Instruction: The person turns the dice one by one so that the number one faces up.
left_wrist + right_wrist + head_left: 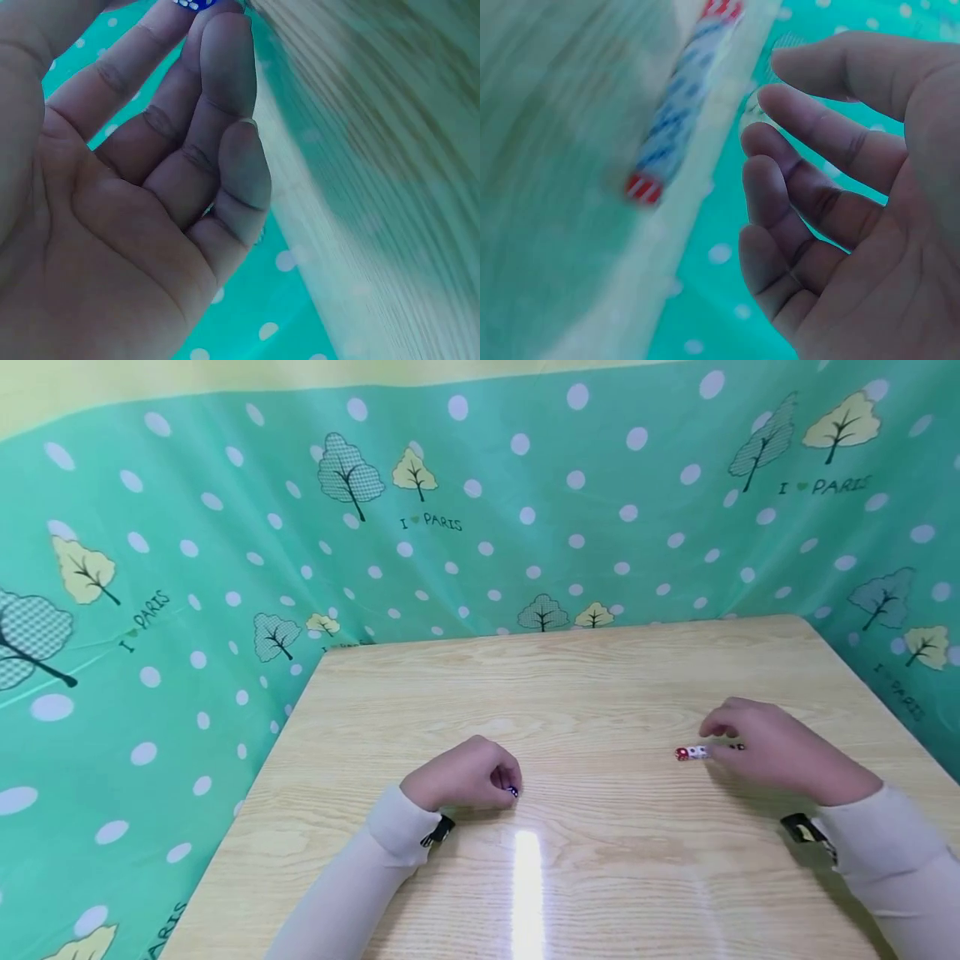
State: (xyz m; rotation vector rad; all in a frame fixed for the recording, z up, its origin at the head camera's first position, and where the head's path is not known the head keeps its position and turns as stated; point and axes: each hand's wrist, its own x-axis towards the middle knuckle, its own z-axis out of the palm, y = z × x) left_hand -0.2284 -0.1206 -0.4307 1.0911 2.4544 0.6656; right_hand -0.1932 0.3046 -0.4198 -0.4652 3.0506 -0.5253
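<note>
My left hand [467, 774] pinches a small blue die [513, 792] with white pips between thumb and fingertips, low over the table. In the left wrist view only a bit of that blue die [196, 4] shows at the top edge. A short row of dice lies on the table by my right hand [772, 750], with a red die [681, 754] at its left end and a white die [698, 752] beside it. The thumb covers part of this row in the head view. Blurred in the right wrist view, the row of dice [673, 112] lies apart from the loosely bent fingers, which hold nothing.
Both hands are over a light wood-grain table [585, 693]. A green dotted cloth [450, 568] printed with trees hangs behind it and along its sides. A bright strip of reflected light [528, 893] falls on the tabletop near the front.
</note>
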